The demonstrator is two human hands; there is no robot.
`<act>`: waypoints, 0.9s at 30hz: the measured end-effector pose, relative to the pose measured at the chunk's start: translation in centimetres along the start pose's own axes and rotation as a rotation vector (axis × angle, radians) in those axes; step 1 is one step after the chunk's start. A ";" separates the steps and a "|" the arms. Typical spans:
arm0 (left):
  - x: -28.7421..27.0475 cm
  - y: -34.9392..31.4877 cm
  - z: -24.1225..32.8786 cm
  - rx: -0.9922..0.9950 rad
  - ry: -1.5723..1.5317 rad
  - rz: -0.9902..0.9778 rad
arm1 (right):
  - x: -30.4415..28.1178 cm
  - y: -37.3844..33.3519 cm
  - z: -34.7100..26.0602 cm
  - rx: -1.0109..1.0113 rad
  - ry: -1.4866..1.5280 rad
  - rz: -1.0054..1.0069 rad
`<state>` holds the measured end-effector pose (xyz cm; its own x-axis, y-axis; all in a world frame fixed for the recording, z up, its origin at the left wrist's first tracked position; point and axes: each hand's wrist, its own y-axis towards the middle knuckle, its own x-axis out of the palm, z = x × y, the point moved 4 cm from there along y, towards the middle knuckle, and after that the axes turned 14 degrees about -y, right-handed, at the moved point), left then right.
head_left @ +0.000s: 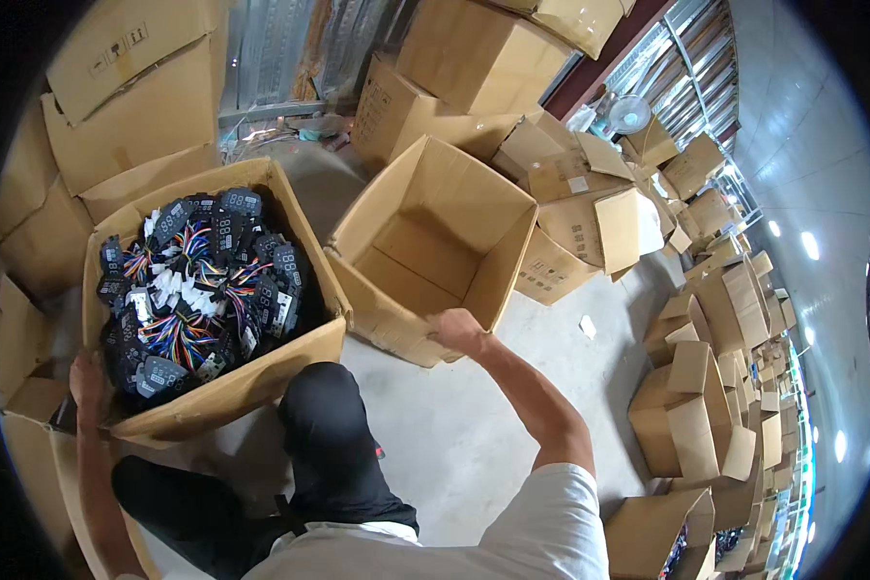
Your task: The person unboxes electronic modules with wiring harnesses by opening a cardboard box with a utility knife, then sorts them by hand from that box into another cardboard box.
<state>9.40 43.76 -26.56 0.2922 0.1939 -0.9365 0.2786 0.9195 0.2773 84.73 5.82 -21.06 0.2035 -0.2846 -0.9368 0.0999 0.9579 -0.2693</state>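
On the left stands an open cardboard box [246, 391], filled with black display modules [224, 232] that have bundles of multicoloured wires [198, 329] and white connectors [176, 290]. My left hand [86, 381] is at the outer left side of this box, near its front corner; how its fingers lie does not show clearly. To the right, an open cardboard box [382, 324] has nothing inside and tilts slightly. My right hand [457, 331] is closed on the near rim of that box, with the arm reaching forward.
Stacked cartons [135, 116] rise at the far left, and more cartons [483, 58] are piled behind. Opened boxes [681, 411] line the right side. A fan [628, 114] stands at the back. A white scrap [588, 327] lies on the grey floor [541, 372].
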 end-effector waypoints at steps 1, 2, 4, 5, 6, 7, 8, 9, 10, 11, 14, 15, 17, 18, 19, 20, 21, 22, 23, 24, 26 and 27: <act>0.0 -0.1 0.1 -0.001 -0.002 -0.003 | 0.3 -0.7 -0.5 0.000 -0.001 -0.004; -0.2 0.0 0.2 -0.116 -0.063 -0.030 | 0.6 -1.5 -1.1 -0.026 -0.009 -0.025; -0.7 -0.4 -0.5 -0.239 -0.110 -0.055 | 0.6 -3.5 -1.1 -0.084 0.006 0.019; -0.5 0.0 -0.8 -0.194 -0.136 -0.010 | 2.0 -4.8 1.1 -0.103 -0.049 -0.005; -0.8 -0.5 -1.8 -0.161 -0.143 0.028 | 2.1 -5.6 2.0 -0.078 -0.169 -0.120; -0.4 -0.5 -1.6 -0.157 -0.148 0.024 | 3.0 -7.4 3.9 -0.127 -0.348 -0.227; 0.3 0.1 -0.9 -0.135 -0.166 0.045 | 3.7 -10.2 6.8 -0.154 -0.288 -0.064; 0.7 0.2 -0.6 -0.125 -0.172 0.064 | 3.4 -11.8 8.9 -0.157 -0.282 0.003; 0.2 -0.2 -1.8 -0.139 -0.153 0.064 | 2.5 -11.5 9.7 0.048 -0.245 -0.013; 0.4 0.5 -2.9 -0.170 -0.102 -0.004 | 3.4 -12.6 11.8 0.134 -0.268 -0.013; 0.3 0.7 -2.1 -0.184 -0.052 -0.045 | 5.0 -14.0 13.0 0.277 -0.215 -0.073; -0.5 -0.1 -1.5 -0.181 -0.049 -0.001 | 4.8 -13.6 12.0 0.309 -0.217 -0.178; -1.6 -0.6 -1.4 -0.254 -0.104 -0.048 | 4.8 -13.4 9.9 0.308 -0.219 -0.277; -1.2 0.3 0.2 -0.301 -0.188 -0.090 | 4.9 -14.6 9.2 0.175 -0.020 -0.135; -1.4 0.6 1.6 -0.211 -0.170 -0.049 | 4.4 -14.4 8.4 0.027 0.179 0.016; -1.8 0.5 2.1 -0.130 -0.139 -0.003 | 2.9 -12.3 7.2 -0.002 0.179 0.028; -2.6 0.3 2.0 -0.154 -0.121 0.013 | 1.5 -9.5 6.1 0.096 0.488 0.021; -3.0 0.1 2.0 -0.242 -0.128 -0.038 | -0.6 -6.9 4.1 0.202 0.798 -0.001; -3.6 -0.7 1.7 -0.329 -0.138 -0.085 | -1.7 -4.7 1.7 0.310 1.105 -0.029; -3.7 -0.8 3.2 -0.328 -0.143 -0.077 | -2.2 -2.8 0.0 0.376 1.045 0.108; -4.6 -0.9 6.2 -0.336 -0.119 -0.079 | -2.1 1.6 -3.7 0.462 0.920 0.164; -5.0 -1.0 5.7 -0.349 -0.109 -0.063 | -2.0 3.9 -5.9 0.469 0.858 0.079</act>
<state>12.86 39.90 -20.89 0.3856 0.1130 -0.9157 -0.0239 0.9934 0.1125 79.00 10.38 -21.56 -0.5326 0.0822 -0.8424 0.5311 0.8074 -0.2569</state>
